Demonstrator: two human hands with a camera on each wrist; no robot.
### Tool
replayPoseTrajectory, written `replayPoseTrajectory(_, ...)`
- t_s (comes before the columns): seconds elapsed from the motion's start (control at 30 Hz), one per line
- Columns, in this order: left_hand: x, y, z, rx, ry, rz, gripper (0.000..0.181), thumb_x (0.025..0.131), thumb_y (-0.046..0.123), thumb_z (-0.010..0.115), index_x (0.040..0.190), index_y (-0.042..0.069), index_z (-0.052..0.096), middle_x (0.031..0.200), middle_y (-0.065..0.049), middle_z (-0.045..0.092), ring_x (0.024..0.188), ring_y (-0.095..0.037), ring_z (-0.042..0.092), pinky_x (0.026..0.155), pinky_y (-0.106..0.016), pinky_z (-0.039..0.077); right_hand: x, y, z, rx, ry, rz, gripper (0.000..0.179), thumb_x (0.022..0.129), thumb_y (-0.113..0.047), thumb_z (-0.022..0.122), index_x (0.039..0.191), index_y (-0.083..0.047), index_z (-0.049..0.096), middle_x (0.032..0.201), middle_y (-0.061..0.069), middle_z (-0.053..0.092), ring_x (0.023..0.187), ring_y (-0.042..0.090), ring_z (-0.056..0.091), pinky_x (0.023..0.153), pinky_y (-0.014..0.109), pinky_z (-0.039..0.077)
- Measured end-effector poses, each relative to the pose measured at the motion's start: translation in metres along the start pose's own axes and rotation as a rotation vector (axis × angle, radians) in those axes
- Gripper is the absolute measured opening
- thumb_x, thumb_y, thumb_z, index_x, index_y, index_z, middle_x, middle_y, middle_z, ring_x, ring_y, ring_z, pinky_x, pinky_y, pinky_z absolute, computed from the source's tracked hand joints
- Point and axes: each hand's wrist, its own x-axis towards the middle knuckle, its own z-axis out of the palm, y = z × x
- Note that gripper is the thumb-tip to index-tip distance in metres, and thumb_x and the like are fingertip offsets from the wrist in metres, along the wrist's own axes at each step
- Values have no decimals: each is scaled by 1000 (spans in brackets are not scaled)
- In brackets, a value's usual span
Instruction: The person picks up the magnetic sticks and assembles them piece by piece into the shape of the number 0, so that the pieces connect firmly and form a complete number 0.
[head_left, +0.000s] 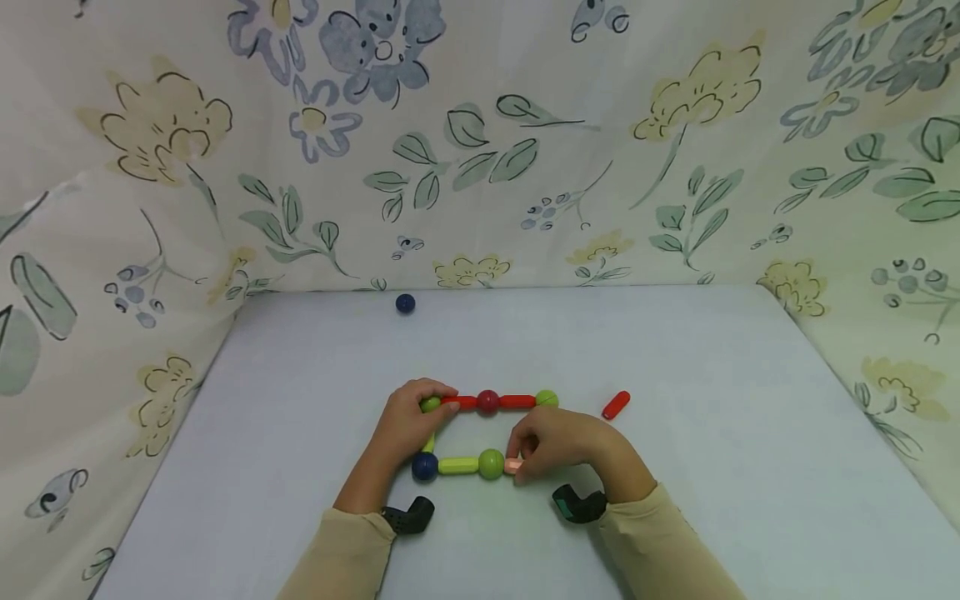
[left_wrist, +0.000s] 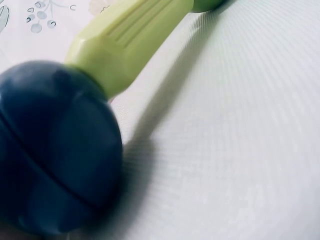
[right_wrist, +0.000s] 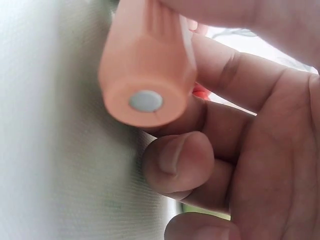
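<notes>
Magnetic rods and balls form a partly open outline on the table. At its upper left corner my left hand (head_left: pixel 405 421) grips with thumb and finger at the left end of a red magnetic rod (head_left: pixel 463 403), beside a green ball (head_left: pixel 430 405). My right hand (head_left: pixel 558 442) pinches a peach magnetic rod (right_wrist: pixel 147 65), its left end at the lower green ball (head_left: pixel 491 464). A silvery disc shows in the rod's near end in the right wrist view. A lime rod (head_left: pixel 458 465) joins that ball to a dark blue ball (left_wrist: pixel 55 150) by my left wrist.
Along the upper side, a red ball (head_left: pixel 488 402) and another red rod (head_left: pixel 517 402) lead to a green ball (head_left: pixel 547 399). One loose red rod (head_left: pixel 616 405) lies at the right. A dark blue ball (head_left: pixel 405 303) sits near the back edge, before the floral cloth (head_left: pixel 480 167).
</notes>
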Motion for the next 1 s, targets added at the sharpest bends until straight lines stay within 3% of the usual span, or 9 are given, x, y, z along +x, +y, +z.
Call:
replayPoseTrajectory(0.47,0,2,0,-27,3,8,15,85,27,78,99,29,76,107,8,68,102,-15,58,89,-37,44,4,-9,5,-28,-6,6,7,80,-22,78,82,-24,71,66,-7,53,63,8,50,58,26,39)
replayPoseTrajectory(1.0,0,1,-1,-44,-5,20,13,86,28,76,99,28,76,106,10,69,107,-16,60,95,-42,46,6,-2,3,-34,-7,-12,5,82,-23,76,85,-26,73,63,-7,52,60,7,50,57,25,38)
